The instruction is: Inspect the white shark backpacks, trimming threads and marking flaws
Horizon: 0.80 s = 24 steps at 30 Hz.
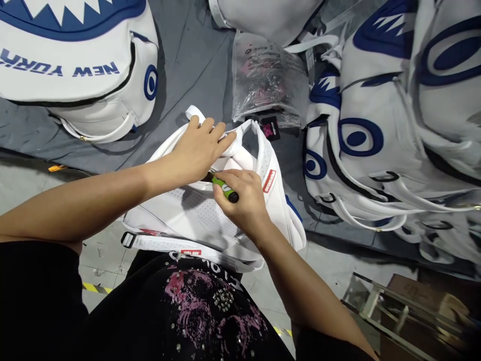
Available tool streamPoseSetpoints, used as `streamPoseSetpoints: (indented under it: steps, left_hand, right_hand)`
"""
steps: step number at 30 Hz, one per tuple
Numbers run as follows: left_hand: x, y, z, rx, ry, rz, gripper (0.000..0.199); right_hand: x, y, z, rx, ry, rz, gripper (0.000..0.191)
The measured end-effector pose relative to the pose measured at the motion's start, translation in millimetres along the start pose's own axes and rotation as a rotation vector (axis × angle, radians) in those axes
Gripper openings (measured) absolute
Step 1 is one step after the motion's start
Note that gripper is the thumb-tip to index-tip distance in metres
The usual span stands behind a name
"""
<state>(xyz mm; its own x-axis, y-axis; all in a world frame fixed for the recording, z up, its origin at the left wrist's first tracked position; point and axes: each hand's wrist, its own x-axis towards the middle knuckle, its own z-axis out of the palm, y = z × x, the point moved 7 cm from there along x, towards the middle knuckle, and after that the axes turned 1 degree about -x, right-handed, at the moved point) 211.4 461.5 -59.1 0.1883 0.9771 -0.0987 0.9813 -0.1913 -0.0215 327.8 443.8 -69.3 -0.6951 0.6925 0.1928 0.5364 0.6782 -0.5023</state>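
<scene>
In front of me is a white backpack (176,210), its dotted back panel and straps facing up, with small red labels on the straps. My left hand (203,148) lies across its upper part, fingers spread over the white material, the thumb hidden. Wrapped round a short, thick green tool with a black end (226,190) is my right hand (244,198), just below the left. The tool's dark tip points at the bag near my left wrist; its exact kind is unclear. A black tag with a pink print (270,129) lies beside the strap loop.
A white and blue backpack with lettering (75,65) lies at the upper left on the grey-covered table (191,55). Several similar backpacks (406,115) are piled on the right. A clear plastic bag (268,80) lies beyond my hands. A metal-framed rack (391,311) stands at the lower right.
</scene>
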Motion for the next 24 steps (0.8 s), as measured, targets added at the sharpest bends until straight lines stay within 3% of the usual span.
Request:
streamPoseSetpoints:
  steps: [4,13,18,24]
  left_hand:
    - [0,-2,2.3,-0.018,0.018,0.000,0.070]
    - [1,-1,3.0,-0.002,0.031,0.006,0.072]
    - [2,1,-0.1,0.040,0.013,0.016,0.070]
    - [1,2,-1.3,0.043,0.013,0.033,0.067]
  right_hand:
    - [-4,-3,2,-0.004,0.122,0.066,0.025]
    - [-9,-6,4,0.014,0.150,0.081,0.019]
    - [-12,-10,-1,-0.067,0.242,0.065,0.017]
    - [-12,-11,-2,-0.071,0.231,0.088,0.018]
